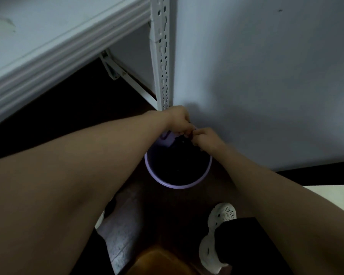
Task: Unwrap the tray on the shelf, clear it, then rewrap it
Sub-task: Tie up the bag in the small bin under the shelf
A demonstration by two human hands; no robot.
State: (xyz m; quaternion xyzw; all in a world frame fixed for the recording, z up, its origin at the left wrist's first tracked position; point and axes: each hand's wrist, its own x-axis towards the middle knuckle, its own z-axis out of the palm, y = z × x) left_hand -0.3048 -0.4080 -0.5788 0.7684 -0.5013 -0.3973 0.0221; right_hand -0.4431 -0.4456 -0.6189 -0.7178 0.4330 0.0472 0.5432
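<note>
Both my arms reach down over a round lilac bin [163, 182] that stands on the dark floor against the wall. My left hand [179, 120] and my right hand [207, 139] meet above the bin's far rim, fingers pinched together on a small dark item [184, 138] that hangs between them; I cannot tell what it is. A pale lilac piece [166, 138] shows just under my left hand. The inside of the bin is black. The white shelf board [38, 32] lies at the upper left. No tray is in view.
A white perforated shelf upright [162, 56] runs down beside the pale wall [266, 76]. A white clog [218, 231] on my foot is at the lower right, and an orange object [161, 261] is at the bottom edge. A pale surface [334, 195] juts in at the right.
</note>
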